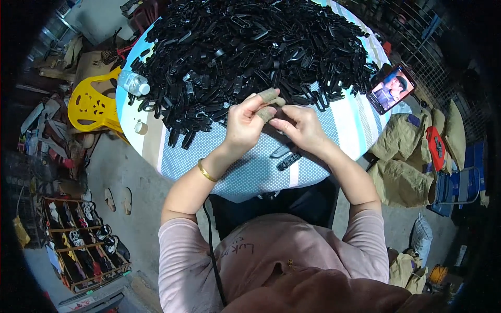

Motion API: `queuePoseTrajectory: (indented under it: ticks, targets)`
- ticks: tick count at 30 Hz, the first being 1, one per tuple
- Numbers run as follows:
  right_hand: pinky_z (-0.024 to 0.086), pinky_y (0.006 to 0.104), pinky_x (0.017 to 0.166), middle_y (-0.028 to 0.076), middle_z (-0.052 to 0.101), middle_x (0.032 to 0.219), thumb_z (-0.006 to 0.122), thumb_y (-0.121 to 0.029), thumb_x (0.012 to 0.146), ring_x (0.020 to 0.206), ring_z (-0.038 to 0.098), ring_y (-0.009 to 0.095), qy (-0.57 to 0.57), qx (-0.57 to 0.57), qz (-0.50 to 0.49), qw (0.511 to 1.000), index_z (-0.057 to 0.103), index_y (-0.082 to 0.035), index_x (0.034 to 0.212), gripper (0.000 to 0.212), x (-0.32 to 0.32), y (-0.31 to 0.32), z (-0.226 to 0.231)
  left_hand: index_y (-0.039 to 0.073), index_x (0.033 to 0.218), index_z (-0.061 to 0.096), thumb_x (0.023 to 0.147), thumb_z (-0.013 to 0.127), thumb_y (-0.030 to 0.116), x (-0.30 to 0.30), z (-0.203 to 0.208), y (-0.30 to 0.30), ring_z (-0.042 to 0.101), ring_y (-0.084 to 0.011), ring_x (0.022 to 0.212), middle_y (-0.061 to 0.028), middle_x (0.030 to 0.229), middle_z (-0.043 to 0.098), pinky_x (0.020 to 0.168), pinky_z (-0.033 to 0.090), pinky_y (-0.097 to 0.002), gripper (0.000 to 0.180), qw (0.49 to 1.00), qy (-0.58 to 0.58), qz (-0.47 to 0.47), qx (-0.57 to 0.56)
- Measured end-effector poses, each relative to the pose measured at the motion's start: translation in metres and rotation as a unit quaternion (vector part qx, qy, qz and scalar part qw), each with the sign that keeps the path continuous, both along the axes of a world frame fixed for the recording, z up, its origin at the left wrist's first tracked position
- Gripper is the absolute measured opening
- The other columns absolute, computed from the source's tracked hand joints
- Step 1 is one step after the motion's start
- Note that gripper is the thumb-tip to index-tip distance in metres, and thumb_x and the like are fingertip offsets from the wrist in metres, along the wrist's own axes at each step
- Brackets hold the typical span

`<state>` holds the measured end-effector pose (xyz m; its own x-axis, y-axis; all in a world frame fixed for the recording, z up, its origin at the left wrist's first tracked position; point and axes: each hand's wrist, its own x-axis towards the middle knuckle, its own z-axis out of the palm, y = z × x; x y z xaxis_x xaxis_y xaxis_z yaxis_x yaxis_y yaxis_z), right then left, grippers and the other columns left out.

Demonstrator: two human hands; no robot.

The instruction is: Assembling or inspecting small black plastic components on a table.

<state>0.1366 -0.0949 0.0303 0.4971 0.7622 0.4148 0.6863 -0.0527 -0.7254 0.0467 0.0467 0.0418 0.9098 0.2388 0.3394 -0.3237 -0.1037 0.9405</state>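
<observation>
The left grip and the right grip meet over the near half of the round bench, at the near edge of a broad heap of black pieces; grey-green wraps cover fingertips of the left one, and a gold bracelet circles that wrist. The left grip has its wrapped fingers and thumb drawn close together; the right has its thumb and forefinger brought in against them, the other fingers curled; whether a small dark piece is pinched between the two cannot be told, as the fingers hide the spot.

The black pieces lie chiefly in the heap, loose and overlapping, covering most of the far part of the bench; nearer the person, just below the right grip, a flat dark piece and a black slotted piece lie close beside each other, apart from the heap. By the look of it, handling is at an early stage or in the thick of it, with far more pieces in the heap than out of it; whether the two set apart are finished or waiting is not clear, and no sorted stack shows on the bench; a clear bottle and a lit phone flank the heap.
</observation>
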Motion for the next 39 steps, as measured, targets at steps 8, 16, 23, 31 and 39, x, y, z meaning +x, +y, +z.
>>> queuePoseTrajectory:
  ticks: [8, 16, 23, 31, 39]
  targets:
    - [0.047, 0.0342, 0.057, 0.013, 0.061, 0.074, 0.069, -0.024, 0.074, 0.063, 0.059, 0.028, -0.086, -0.007, 0.011, 0.996, 0.062, 0.0, 0.09, 0.03, 0.016, -0.005, 0.005, -0.005, 0.118, 0.051, 0.081, 0.055, -0.004, 0.003, 0.009, -0.003, 0.059, -0.0144, 0.095, -0.012, 0.105, 0.062, 0.083, 0.048, -0.0264, 0.038, 0.996, 0.015, -0.006, 0.083]
    - [0.05, 0.0336, 0.067, 0.013, 0.063, 0.081, 0.068, -0.017, 0.071, 0.075, 0.062, 0.025, -0.032, -0.162, -0.047, 0.985, 0.066, -0.002, 0.09, 0.024, 0.059, -0.032, 0.022, -0.001, 0.107, 0.059, 0.074, 0.068, 0.011, 0.0, 0.011, -0.008, 0.051, -0.0095, 0.063, -0.0097, 0.094, 0.063, 0.06, 0.044, -0.0245, 0.037, 0.924, 0.129, -0.179, 0.312]
    - [0.049, 0.0365, 0.067, 0.014, 0.06, 0.078, 0.068, -0.014, 0.07, 0.076, 0.06, 0.03, -0.241, -0.234, -0.078, 0.939, 0.064, 0.0, 0.083, 0.02, 0.045, -0.028, 0.012, 0.002, 0.097, 0.06, 0.071, 0.067, 0.017, 0.019, -0.018, 0.003, 0.049, -0.0272, 0.083, -0.0105, 0.086, 0.055, 0.073, 0.043, -0.0365, 0.031, 0.827, -0.006, 0.179, 0.533]
    - [0.048, 0.0203, 0.061, -0.002, 0.054, 0.076, 0.064, -0.003, 0.079, 0.071, 0.055, 0.006, 0.23, -0.03, 0.006, 0.973, 0.041, -0.005, 0.13, 0.056, 0.065, -0.009, 0.034, 0.005, 0.094, 0.058, 0.072, 0.061, 0.012, 0.038, -0.018, -0.001, 0.048, -0.0268, 0.087, -0.0083, 0.09, 0.055, 0.073, 0.04, -0.0381, 0.023, 0.785, 0.061, 0.242, 0.567]
    - [0.052, 0.0222, 0.067, 0.003, 0.062, 0.081, 0.064, 0.0, 0.075, 0.069, 0.061, 0.011, 0.327, 0.076, 0.005, 0.942, 0.057, -0.002, 0.095, 0.022, 0.073, 0.016, 0.027, 0.004, 0.09, 0.056, 0.069, 0.058, 0.004, 0.043, -0.018, 0.004, 0.05, -0.0278, 0.083, -0.009, 0.085, 0.058, 0.072, 0.037, -0.0392, 0.021, 0.832, 0.018, 0.215, 0.512]
